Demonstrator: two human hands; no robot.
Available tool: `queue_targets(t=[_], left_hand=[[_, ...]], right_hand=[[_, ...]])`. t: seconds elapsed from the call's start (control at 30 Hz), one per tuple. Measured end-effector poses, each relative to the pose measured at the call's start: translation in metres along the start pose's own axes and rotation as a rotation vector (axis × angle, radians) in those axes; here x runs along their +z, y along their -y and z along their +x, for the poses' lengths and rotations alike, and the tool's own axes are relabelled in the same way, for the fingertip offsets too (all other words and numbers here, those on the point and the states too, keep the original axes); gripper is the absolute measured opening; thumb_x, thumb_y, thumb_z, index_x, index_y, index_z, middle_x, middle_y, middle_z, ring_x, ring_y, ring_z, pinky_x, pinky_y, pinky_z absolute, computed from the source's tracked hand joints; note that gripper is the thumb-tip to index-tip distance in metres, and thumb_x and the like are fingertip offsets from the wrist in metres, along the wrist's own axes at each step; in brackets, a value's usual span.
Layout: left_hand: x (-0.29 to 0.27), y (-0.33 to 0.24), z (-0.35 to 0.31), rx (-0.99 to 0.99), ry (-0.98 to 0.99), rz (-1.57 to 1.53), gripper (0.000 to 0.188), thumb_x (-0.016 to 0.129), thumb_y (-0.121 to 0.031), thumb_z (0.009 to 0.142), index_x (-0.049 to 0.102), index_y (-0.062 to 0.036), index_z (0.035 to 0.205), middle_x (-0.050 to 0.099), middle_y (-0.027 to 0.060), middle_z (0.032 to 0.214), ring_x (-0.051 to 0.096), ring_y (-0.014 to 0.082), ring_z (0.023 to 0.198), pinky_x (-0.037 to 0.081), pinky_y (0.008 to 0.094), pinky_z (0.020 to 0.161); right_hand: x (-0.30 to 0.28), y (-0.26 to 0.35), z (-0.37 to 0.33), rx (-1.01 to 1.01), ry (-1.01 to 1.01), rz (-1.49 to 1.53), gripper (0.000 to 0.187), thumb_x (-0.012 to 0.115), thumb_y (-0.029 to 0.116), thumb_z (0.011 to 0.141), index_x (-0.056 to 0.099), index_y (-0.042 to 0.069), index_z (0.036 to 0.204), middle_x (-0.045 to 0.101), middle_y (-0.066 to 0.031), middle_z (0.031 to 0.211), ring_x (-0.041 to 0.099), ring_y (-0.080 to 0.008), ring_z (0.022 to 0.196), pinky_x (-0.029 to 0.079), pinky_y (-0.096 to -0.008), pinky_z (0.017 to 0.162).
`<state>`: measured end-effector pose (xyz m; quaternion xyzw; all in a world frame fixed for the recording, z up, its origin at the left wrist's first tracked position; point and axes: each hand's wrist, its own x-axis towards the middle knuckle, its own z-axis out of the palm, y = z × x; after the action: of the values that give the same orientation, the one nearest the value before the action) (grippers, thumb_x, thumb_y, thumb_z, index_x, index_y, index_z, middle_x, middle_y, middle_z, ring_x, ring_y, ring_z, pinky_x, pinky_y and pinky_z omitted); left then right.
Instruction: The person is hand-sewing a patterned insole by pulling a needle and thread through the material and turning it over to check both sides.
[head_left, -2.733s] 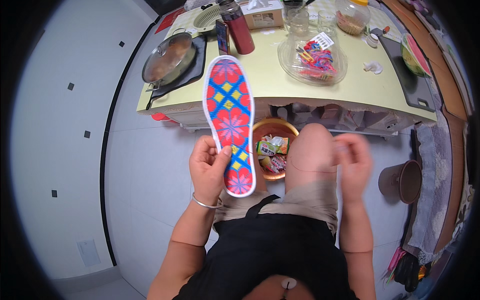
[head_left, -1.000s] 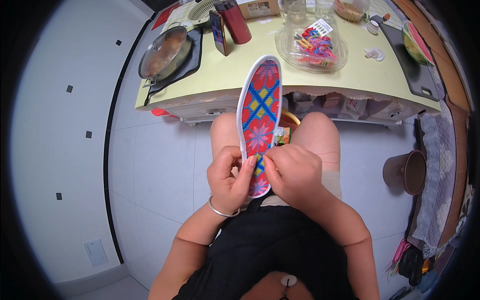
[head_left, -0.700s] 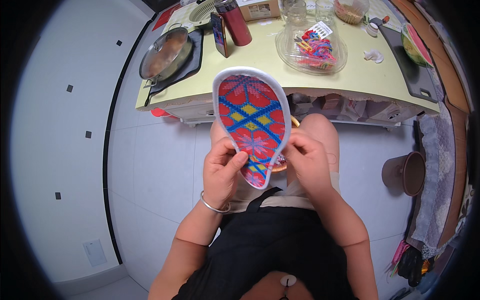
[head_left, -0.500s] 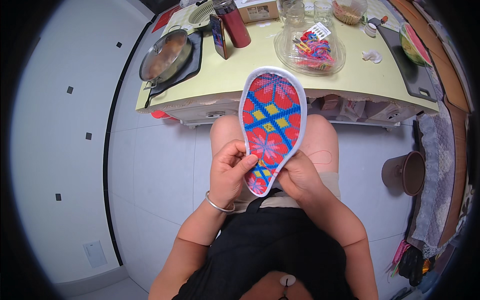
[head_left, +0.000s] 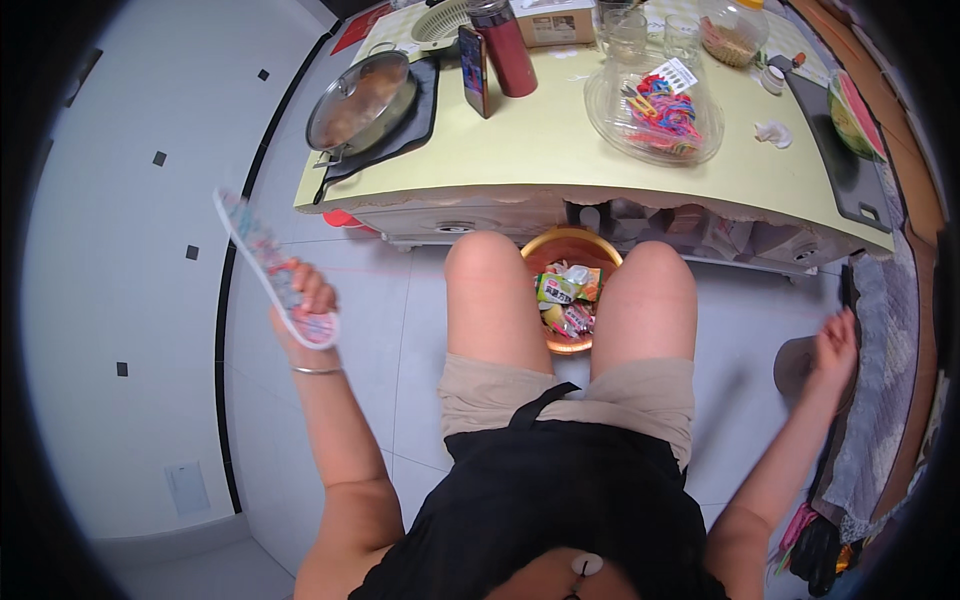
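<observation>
Out to the left, my left hand (head_left: 316, 288) is closed around the narrow heel end of an embroidered shoe insole (head_left: 262, 246). The insole is tilted, its white edge toward the wall, and its stitched pattern is smeared by motion. A thin red thread (head_left: 365, 270) runs faintly from it toward the right. Far off to the right, my right hand (head_left: 836, 345) is raised over a brown bin, its fingers pressed together. Whatever lies between those fingertips is too small to make out.
Between my knees stands a golden basin (head_left: 565, 234) of packets. The table (head_left: 520, 150) ahead bears a lidded pan (head_left: 360, 105), a propped phone (head_left: 473, 72), a red flask (head_left: 512, 55) and a clear plastic tray (head_left: 605, 120) of coloured threads. The brown bin (head_left: 793, 366) stands at right.
My hands have moved wide apart from my lap. The left carried the insole leftward and turned it; the right swung far right. The golden basin between my knees has come into view.
</observation>
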<state>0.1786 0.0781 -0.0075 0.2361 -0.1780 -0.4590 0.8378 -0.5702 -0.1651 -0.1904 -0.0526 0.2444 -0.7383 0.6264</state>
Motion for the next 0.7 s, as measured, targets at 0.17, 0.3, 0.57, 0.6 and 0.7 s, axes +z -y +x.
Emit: queue_targets(t=[0.17, 0.3, 0.57, 0.6, 0.7], left_hand=[[-0.028, 0.002, 0.0, -0.133, 0.079, -0.106, 0.023, 0.046, -0.017, 0.091, 0.049, 0.0035, 0.102, 0.043, 0.0057, 0.073, 0.038, 0.0123, 0.046, 0.032, 0.0261, 0.042], [0.012, 0.115, -0.023, -0.579, 0.119, -0.456, 0.027, 0.045, -0.022, 0.093, 0.049, 0.0031, 0.104, 0.043, 0.0068, 0.073, 0.041, 0.0134, 0.047, 0.032, 0.0275, 0.043], [0.113, 0.184, -0.045, -1.121, 0.127, -0.512, 0.079, 0.032, -0.072, 0.079, 0.054, 0.0042, 0.087, 0.041, 0.0086, 0.056, 0.034, 0.0176, 0.034, 0.025, 0.0304, 0.034], [0.116, 0.184, -0.044, -1.136, 0.141, -0.504, 0.08, 0.031, -0.073, 0.078, 0.054, 0.0036, 0.083, 0.04, 0.0089, 0.054, 0.032, 0.0178, 0.032, 0.024, 0.0302, 0.033], [0.099, 0.207, -0.04, -1.191, 0.342, -0.591, 0.079, 0.028, -0.075, 0.076, 0.05, 0.0012, 0.072, 0.037, 0.0107, 0.049, 0.027, 0.019, 0.028, 0.021, 0.0296, 0.029]], right_hand=[[-0.079, 0.125, 0.009, -0.228, -0.143, -0.023, 0.004, 0.046, 0.003, 0.091, 0.048, 0.002, 0.088, 0.033, -0.0004, 0.06, 0.028, -0.0083, 0.048, 0.025, -0.0216, 0.04], [0.098, -0.068, -0.071, -0.292, -0.151, -0.438, 0.027, 0.05, 0.006, 0.09, 0.053, 0.001, 0.116, 0.041, 0.0036, 0.068, 0.032, -0.0037, 0.052, 0.026, -0.0165, 0.042], [0.248, -0.251, -0.238, -0.471, 0.9, -1.201, 0.011, 0.06, -0.002, 0.077, 0.062, 0.002, 0.088, 0.064, -0.0096, 0.078, 0.062, -0.0212, 0.065, 0.05, -0.0299, 0.059], [0.257, -0.253, -0.242, -0.526, 0.991, -1.192, 0.013, 0.062, -0.001, 0.075, 0.062, 0.003, 0.087, 0.062, -0.0094, 0.075, 0.062, -0.0258, 0.064, 0.049, -0.0327, 0.055], [0.256, -0.265, -0.244, -0.627, 1.031, -1.17, 0.012, 0.063, 0.001, 0.073, 0.061, 0.003, 0.085, 0.057, -0.007, 0.068, 0.059, -0.0237, 0.06, 0.047, -0.034, 0.053]])
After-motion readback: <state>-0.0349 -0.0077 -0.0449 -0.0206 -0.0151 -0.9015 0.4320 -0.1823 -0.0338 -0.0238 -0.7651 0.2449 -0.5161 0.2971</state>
